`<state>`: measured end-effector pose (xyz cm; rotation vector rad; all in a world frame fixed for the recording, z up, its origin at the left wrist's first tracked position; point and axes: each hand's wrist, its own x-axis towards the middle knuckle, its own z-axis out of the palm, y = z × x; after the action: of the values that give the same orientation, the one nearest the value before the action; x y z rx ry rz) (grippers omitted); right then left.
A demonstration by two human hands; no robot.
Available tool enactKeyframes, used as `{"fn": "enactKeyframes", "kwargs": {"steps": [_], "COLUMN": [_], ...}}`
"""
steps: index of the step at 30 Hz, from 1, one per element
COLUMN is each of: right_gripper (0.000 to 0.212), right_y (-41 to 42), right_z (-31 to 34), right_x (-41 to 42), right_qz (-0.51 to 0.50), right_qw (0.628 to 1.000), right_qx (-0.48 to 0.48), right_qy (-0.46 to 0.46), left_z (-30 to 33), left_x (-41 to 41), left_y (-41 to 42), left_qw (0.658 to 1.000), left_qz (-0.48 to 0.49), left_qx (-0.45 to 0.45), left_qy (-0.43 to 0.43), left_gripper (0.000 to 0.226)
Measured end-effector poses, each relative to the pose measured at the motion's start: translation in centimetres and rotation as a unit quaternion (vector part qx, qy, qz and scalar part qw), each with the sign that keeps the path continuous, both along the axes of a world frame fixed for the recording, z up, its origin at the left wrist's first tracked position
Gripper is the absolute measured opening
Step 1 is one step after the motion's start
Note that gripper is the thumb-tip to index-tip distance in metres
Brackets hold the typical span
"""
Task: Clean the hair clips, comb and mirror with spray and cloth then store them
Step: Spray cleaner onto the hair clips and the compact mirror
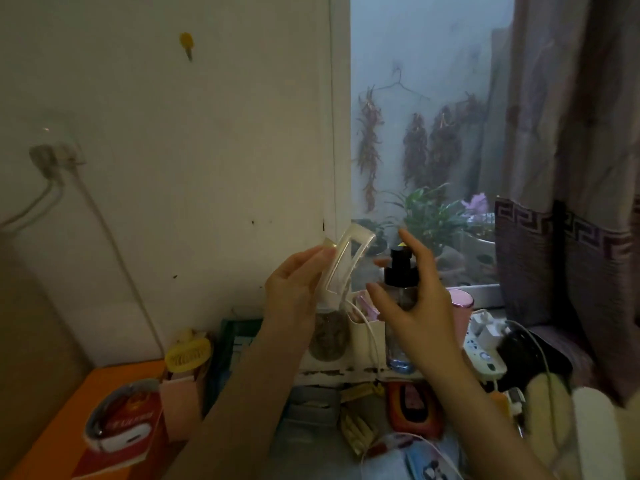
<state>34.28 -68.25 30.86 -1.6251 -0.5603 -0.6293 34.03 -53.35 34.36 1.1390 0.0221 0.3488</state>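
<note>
Near the window, the left hand (294, 285) pinches a clear hair clip (341, 263). The right hand (415, 299) grips the spray bottle (400, 292). Cleaning seems only beginning; wiping and storing remain.

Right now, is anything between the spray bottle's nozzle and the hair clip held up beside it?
Nothing visible stands between them. The left hand pinches the clear hair clip upright, and the right hand grips the spray bottle just to its right, with open air across the gap. Which way the nozzle points cannot be told.
</note>
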Motion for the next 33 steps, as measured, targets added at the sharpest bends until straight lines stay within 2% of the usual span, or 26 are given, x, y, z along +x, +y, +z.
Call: {"fn": "enactKeyframes", "kwargs": {"steps": [3,8,16,22,26,33], "right_gripper": [0.068,0.070,0.066,0.063,0.065,0.069], "right_y": [0.0,-0.1,0.3,1.4,2.5,4.3], "right_z": [-1.0,-3.0,-6.5,-10.1,-12.9,-17.9], "right_x": [-0.2,0.3,0.3,-0.2,-0.9,-1.5], "right_qz": [0.020,0.021,0.053,0.058,0.075,0.094], "right_qw": [0.999,0.998,0.993,0.988,0.976,0.955], "right_qx": [0.032,0.031,0.009,-0.013,-0.030,-0.066], "right_qy": [0.020,0.055,0.106,0.145,0.200,0.273], "left_z": [-1.9,-4.2,-8.1,-12.1,-15.0,-20.4], "left_x": [0.2,0.0,0.2,-0.3,-1.0,-1.6], "left_y": [0.3,0.9,2.3,3.7,4.8,7.5], "left_qw": [0.999,0.996,0.988,0.980,0.971,0.952], "left_qz": [-0.007,-0.039,-0.027,0.002,0.031,0.035], "left_qx": [0.009,0.016,0.040,0.059,0.082,0.121], "left_qy": [0.051,0.084,0.144,0.189,0.221,0.280], "left_gripper": [0.020,0.034,0.022,0.023,0.012,0.013]}}
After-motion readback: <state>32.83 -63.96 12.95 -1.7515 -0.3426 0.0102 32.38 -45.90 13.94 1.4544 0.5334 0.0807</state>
